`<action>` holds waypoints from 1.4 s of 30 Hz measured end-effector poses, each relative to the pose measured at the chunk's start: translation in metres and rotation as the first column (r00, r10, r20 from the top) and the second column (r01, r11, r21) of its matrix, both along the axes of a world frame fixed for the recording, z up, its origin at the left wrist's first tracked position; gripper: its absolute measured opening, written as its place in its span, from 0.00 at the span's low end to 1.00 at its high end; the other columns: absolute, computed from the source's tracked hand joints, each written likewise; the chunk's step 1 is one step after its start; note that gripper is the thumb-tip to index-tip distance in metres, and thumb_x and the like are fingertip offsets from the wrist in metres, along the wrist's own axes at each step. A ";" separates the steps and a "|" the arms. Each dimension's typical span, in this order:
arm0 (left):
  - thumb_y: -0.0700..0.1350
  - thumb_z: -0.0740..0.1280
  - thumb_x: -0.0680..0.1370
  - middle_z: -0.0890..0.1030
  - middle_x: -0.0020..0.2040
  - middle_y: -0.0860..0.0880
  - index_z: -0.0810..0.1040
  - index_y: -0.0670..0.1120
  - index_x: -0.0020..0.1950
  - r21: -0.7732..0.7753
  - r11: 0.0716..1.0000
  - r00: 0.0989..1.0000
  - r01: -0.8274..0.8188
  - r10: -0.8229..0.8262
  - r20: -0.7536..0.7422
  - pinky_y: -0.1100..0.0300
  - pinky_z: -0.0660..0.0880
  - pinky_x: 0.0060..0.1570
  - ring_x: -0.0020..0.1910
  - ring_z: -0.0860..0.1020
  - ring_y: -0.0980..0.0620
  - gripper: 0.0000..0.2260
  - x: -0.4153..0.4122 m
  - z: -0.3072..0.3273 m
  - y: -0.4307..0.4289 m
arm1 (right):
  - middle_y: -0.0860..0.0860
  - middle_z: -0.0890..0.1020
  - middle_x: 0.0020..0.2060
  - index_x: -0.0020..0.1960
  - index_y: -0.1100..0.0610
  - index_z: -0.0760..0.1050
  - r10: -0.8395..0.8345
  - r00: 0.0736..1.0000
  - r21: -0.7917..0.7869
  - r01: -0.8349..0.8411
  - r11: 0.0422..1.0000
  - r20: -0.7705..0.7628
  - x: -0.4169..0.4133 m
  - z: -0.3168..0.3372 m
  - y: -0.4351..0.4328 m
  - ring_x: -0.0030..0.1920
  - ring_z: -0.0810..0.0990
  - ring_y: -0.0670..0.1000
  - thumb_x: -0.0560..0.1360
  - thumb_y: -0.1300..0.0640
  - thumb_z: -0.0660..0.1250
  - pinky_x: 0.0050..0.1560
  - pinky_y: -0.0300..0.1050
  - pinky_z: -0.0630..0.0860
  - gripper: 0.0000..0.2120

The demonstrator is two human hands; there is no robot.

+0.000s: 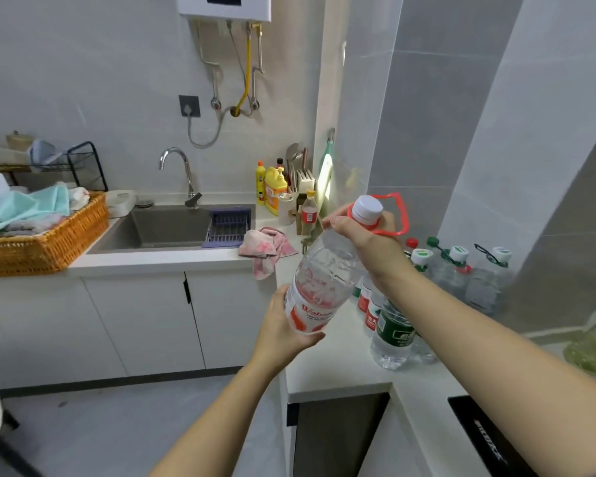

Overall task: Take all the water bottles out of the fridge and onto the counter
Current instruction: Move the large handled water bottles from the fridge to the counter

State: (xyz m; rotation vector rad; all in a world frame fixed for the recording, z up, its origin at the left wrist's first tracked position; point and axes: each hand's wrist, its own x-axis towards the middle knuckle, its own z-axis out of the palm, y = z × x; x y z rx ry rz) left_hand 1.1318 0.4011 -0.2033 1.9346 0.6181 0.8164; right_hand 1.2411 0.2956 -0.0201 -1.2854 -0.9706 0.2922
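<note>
A large clear water bottle (324,277) with a red-and-white label, white cap and red carry loop hangs tilted in the air over the edge of the white counter (338,373). My right hand (369,239) grips its neck just under the cap. My left hand (286,325) cups its base from below. Several water bottles stand on the counter to the right: a green-labelled one (393,335), red-labelled ones (369,304) and big clear ones with white-green caps (486,284). The fridge is out of view.
A sink (166,228) with a tap sits at the back, a pink cloth (265,249) beside it. Detergent bottles (274,187) and a small red-labelled bottle (308,215) stand in the corner. A wicker basket (49,242) of cloths is at left. A black hob edge (489,438) is lower right.
</note>
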 end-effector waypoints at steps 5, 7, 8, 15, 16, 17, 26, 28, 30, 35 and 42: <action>0.53 0.81 0.56 0.77 0.56 0.59 0.64 0.68 0.59 -0.075 0.997 0.997 0.010 -0.015 -0.072 0.64 0.80 0.45 0.51 0.78 0.65 0.39 0.054 -0.024 0.034 | 0.47 0.84 0.41 0.46 0.57 0.80 0.065 0.995 -0.198 -0.050 0.979 0.072 0.056 -0.021 0.037 0.43 0.83 0.42 0.75 0.60 0.72 0.45 0.34 0.79 0.02; 0.52 0.81 0.56 0.77 0.55 0.60 0.64 0.70 0.57 -0.090 0.996 0.995 0.009 -0.018 -0.095 0.64 0.80 0.44 0.50 0.78 0.66 0.38 0.074 -0.035 0.050 | 0.47 0.84 0.41 0.47 0.55 0.80 0.069 0.991 -0.307 -0.031 0.951 0.113 0.078 -0.026 0.053 0.45 0.83 0.44 0.74 0.56 0.73 0.47 0.37 0.79 0.03; 0.52 0.81 0.56 0.77 0.54 0.62 0.64 0.71 0.56 -0.103 0.995 0.994 0.012 -0.023 -0.107 0.62 0.81 0.44 0.49 0.78 0.66 0.37 0.084 -0.041 0.058 | 0.48 0.84 0.39 0.46 0.56 0.80 0.053 0.985 -0.352 0.008 0.936 0.163 0.089 -0.028 0.061 0.43 0.83 0.44 0.74 0.54 0.73 0.45 0.38 0.79 0.06; 0.55 0.81 0.55 0.78 0.51 0.65 0.62 0.73 0.55 -0.193 0.979 0.976 0.060 -0.098 -0.192 0.76 0.73 0.38 0.49 0.76 0.71 0.37 0.149 -0.088 0.104 | 0.41 0.69 0.23 0.29 0.49 0.65 0.139 0.932 -0.535 0.066 0.842 0.334 0.163 -0.054 0.105 0.26 0.67 0.41 0.70 0.54 0.75 0.29 0.30 0.65 0.20; 0.56 0.81 0.56 0.78 0.51 0.65 0.63 0.72 0.55 -0.213 0.974 0.974 0.072 -0.115 -0.197 0.76 0.73 0.38 0.49 0.76 0.71 0.37 0.159 -0.095 0.108 | 0.42 0.68 0.23 0.28 0.49 0.65 0.153 0.926 -0.566 0.076 0.821 0.345 0.172 -0.059 0.111 0.26 0.66 0.41 0.70 0.53 0.75 0.29 0.31 0.65 0.20; 0.56 0.81 0.56 0.78 0.52 0.66 0.63 0.71 0.55 -0.231 0.969 0.971 0.082 -0.130 -0.201 0.76 0.73 0.39 0.49 0.77 0.71 0.36 0.168 -0.102 0.112 | 0.42 0.68 0.24 0.29 0.50 0.65 0.176 0.923 -0.600 0.070 0.797 0.341 0.182 -0.062 0.116 0.27 0.66 0.41 0.70 0.53 0.74 0.30 0.32 0.65 0.19; 0.58 0.81 0.57 0.77 0.52 0.66 0.66 0.63 0.57 -0.308 0.941 0.953 0.140 -0.212 -0.215 0.78 0.71 0.42 0.50 0.74 0.75 0.34 0.226 -0.146 0.118 | 0.41 0.68 0.26 0.35 0.57 0.69 0.329 0.903 -0.803 0.029 0.595 0.276 0.249 -0.087 0.127 0.28 0.66 0.40 0.73 0.58 0.73 0.33 0.31 0.65 0.15; 0.56 0.81 0.58 0.78 0.53 0.64 0.68 0.61 0.58 -0.318 0.935 0.957 0.157 -0.224 -0.187 0.78 0.71 0.43 0.51 0.75 0.74 0.33 0.234 -0.150 0.116 | 0.38 0.74 0.28 0.38 0.52 0.74 0.281 0.924 -0.803 0.045 0.594 0.260 0.257 -0.092 0.126 0.31 0.71 0.38 0.72 0.56 0.75 0.37 0.31 0.68 0.10; 0.53 0.82 0.60 0.79 0.54 0.63 0.69 0.60 0.57 -0.322 0.932 0.962 0.165 -0.225 -0.158 0.77 0.70 0.43 0.51 0.76 0.73 0.32 0.242 -0.152 0.114 | 0.42 0.79 0.35 0.43 0.49 0.77 0.243 0.938 -0.804 0.061 0.592 0.250 0.266 -0.094 0.123 0.37 0.74 0.40 0.71 0.54 0.75 0.43 0.42 0.73 0.07; 0.50 0.82 0.61 0.79 0.55 0.61 0.70 0.61 0.58 -0.309 0.933 0.970 0.185 -0.224 -0.098 0.77 0.70 0.46 0.53 0.76 0.70 0.32 0.250 -0.153 0.114 | 0.63 0.80 0.48 0.50 0.51 0.80 0.202 0.954 -0.798 0.059 0.599 0.222 0.275 -0.093 0.121 0.42 0.75 0.53 0.71 0.54 0.76 0.52 0.57 0.75 0.09; 0.50 0.82 0.60 0.77 0.58 0.60 0.69 0.61 0.61 -0.301 0.930 0.968 0.210 -0.241 -0.070 0.75 0.71 0.51 0.57 0.75 0.68 0.35 0.254 -0.156 0.117 | 0.36 0.78 0.30 0.47 0.47 0.80 0.165 0.971 -0.798 0.038 0.601 0.171 0.283 -0.094 0.125 0.33 0.74 0.38 0.69 0.56 0.78 0.40 0.32 0.70 0.11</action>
